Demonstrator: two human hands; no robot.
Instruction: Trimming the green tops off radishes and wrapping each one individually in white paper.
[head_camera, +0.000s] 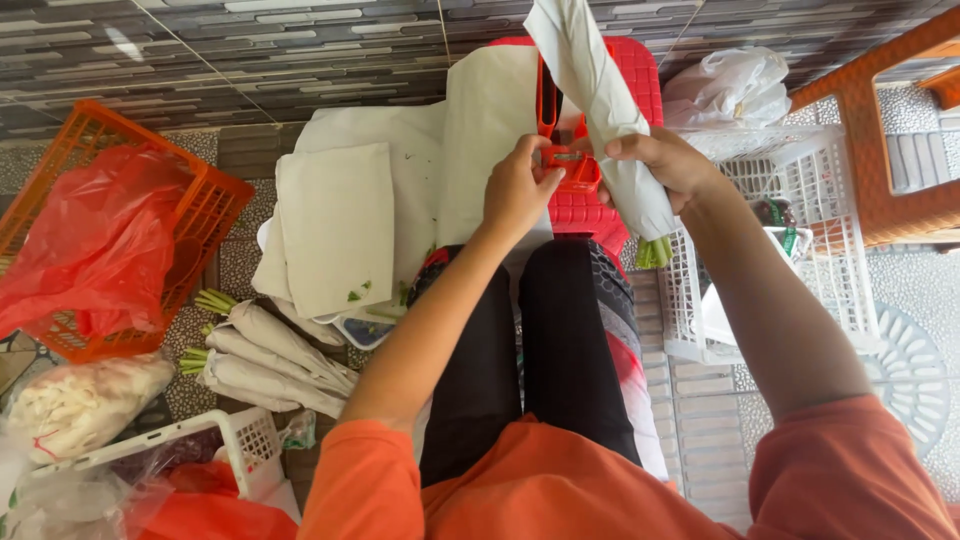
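The stool (640, 70) stands directly ahead of the person's knees. Paper sheets (340, 225) lie left of the stool. Three wrapped bundles (270, 360) lie in front of the sheets, nearer the person. A crate (215, 205) sits at far left, with a plastic bag (90, 240) in it. A wire basket (820, 230) sits right of the stool, and a table leg (865, 150) stands behind it.

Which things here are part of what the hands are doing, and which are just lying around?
In use:
left hand on the orange tape dispenser
right hand gripping the paper-wrapped bundle of greens
paper sheets

Lying about:
finished wrapped bundles
orange basket with red bag
white basket
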